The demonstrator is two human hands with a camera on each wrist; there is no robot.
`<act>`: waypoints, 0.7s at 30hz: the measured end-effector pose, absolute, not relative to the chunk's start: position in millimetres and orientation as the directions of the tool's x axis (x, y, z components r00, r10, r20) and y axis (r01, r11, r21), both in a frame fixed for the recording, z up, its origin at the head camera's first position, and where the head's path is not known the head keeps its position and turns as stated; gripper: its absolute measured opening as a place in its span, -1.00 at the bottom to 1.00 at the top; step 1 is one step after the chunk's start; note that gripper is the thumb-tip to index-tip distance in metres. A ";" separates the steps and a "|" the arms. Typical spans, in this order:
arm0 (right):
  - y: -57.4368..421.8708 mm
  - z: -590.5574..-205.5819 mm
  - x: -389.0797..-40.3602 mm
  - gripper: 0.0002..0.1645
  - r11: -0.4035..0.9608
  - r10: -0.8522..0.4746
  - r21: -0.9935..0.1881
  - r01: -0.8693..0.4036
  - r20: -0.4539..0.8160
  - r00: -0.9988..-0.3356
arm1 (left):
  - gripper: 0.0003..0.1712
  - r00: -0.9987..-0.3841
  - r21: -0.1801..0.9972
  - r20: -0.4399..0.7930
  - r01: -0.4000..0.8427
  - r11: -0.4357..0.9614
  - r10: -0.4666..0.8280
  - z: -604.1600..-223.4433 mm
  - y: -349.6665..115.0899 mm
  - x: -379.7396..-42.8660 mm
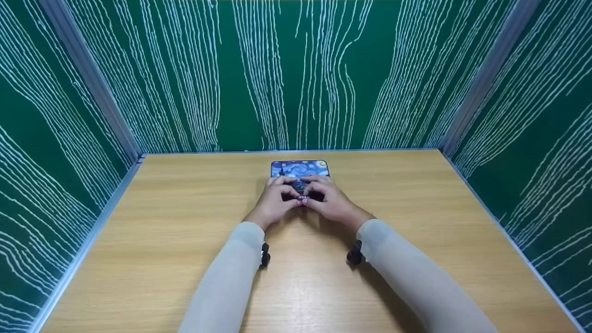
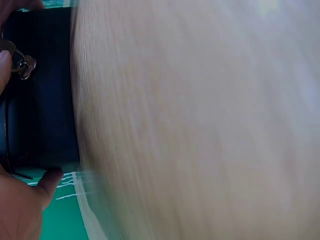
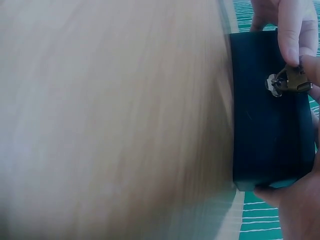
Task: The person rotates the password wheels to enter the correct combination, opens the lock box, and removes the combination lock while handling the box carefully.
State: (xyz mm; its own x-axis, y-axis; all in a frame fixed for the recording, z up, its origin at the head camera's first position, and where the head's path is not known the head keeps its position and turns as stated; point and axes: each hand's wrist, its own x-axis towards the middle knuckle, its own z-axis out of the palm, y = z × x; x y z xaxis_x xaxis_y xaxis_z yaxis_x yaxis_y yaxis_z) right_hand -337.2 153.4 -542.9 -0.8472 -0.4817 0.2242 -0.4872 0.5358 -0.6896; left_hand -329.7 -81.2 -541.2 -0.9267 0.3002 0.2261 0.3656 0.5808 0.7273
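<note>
A box with a blue swirling night-sky picture on its lid [image 1: 299,167] rests on the table near the back wall. Its dark front side [image 3: 262,135] faces me, with a small metal staple [image 3: 272,86] on it. From the staple hangs a little brass-coloured padlock [image 3: 297,80]. My left hand [image 1: 275,201] and right hand [image 1: 332,200] come together at the front, thumbs and forefingers pinching the padlock from either side. Other fingers of both hands lie along the box's sides and lid. In the left wrist view the padlock is partly hidden behind a thumb [image 2: 4,67].
The wooden table [image 1: 194,240] spreads out on both sides of the box and in front of it. Green panels [image 1: 240,92] with white wavy lines stand at the back, left and right. Grey posts [image 1: 99,88] mark the corners.
</note>
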 end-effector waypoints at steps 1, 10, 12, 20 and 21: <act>153.5 -543.1 -337.2 -0.84 0.535 -0.482 -0.689 -0.488 0.226 -0.847 | -0.95 -0.926 0.726 0.227 0.367 0.582 0.301 -541.6 -81.3 -329.9; 153.4 -543.8 -338.2 -0.85 0.530 -0.485 -0.684 -0.501 0.240 -0.841 | -0.94 -0.932 0.734 0.214 0.351 0.582 0.294 -541.5 -81.8 -330.3; 153.2 -544.4 -338.2 -0.86 0.524 -0.486 -0.681 -0.511 0.253 -0.836 | -0.95 -0.929 0.734 0.223 0.360 0.577 0.296 -541.8 -82.2 -330.2; 152.8 -546.5 -338.7 -0.87 0.499 -0.492 -0.671 -0.549 0.303 -0.817 | -0.93 -0.924 0.729 0.233 0.373 0.574 0.304 -543.0 -83.3 -330.7; 152.7 -546.6 -338.7 -0.87 0.500 -0.491 -0.671 -0.548 0.302 -0.817 | -0.93 -0.925 0.729 0.231 0.370 0.575 0.303 -543.1 -83.3 -330.8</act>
State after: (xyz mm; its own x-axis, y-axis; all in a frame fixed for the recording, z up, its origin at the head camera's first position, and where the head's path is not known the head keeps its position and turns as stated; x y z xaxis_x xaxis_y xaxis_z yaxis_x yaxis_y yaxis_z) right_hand -338.7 152.7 -546.6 -0.8173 -0.4909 0.3017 -0.5479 0.5002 -0.6705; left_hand -330.8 -83.3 -543.1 -0.9246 0.3033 0.2305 0.3705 0.5753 0.7292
